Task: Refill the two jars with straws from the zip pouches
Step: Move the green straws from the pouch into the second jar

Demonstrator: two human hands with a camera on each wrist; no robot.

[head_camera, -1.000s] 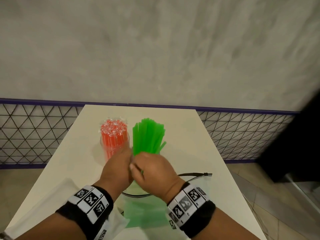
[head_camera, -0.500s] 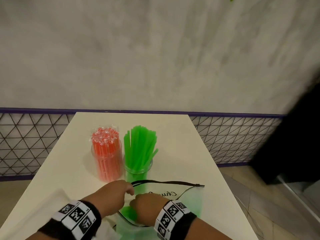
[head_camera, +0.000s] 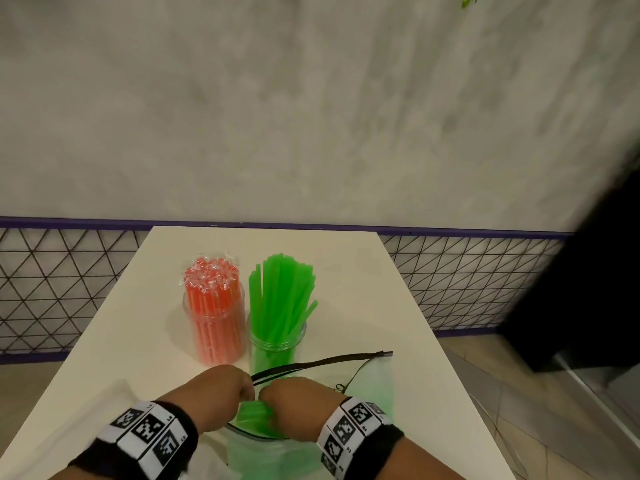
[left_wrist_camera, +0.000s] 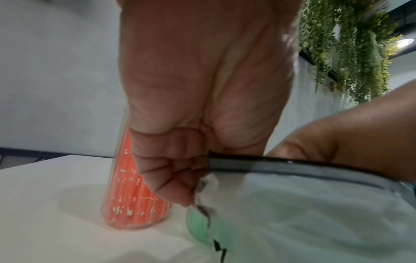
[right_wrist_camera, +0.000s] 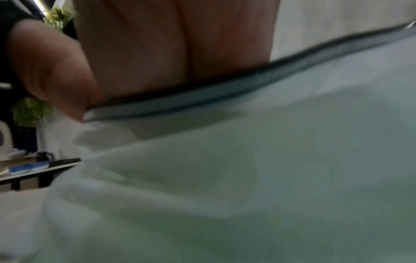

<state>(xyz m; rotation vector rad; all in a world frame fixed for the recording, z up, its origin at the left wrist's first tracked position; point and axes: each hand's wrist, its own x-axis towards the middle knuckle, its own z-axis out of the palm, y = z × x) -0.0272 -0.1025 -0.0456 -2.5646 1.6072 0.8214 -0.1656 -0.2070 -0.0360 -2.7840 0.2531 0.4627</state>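
Pinching the black zip edge of the pouch (head_camera: pixel 374 379), the left hand (head_camera: pixel 214 393) is curled shut on it; the right hand (head_camera: pixel 298 400) is closed round green straws (head_camera: pixel 252 415) inside. Beyond the fingers (left_wrist_camera: pixel 171 178), both filled jars (head_camera: pixel 277 344) stand on the tabletop (head_camera: pixel 381 306).

Clear glossy plastic jars (head_camera: pixel 214 327) hold smooth orange and green plastic straws (head_camera: pixel 280 299); frosted, soft plastic zip pouch (head_camera: pixel 372 386) with dark zip; matt white table (head_camera: pixel 381 306)
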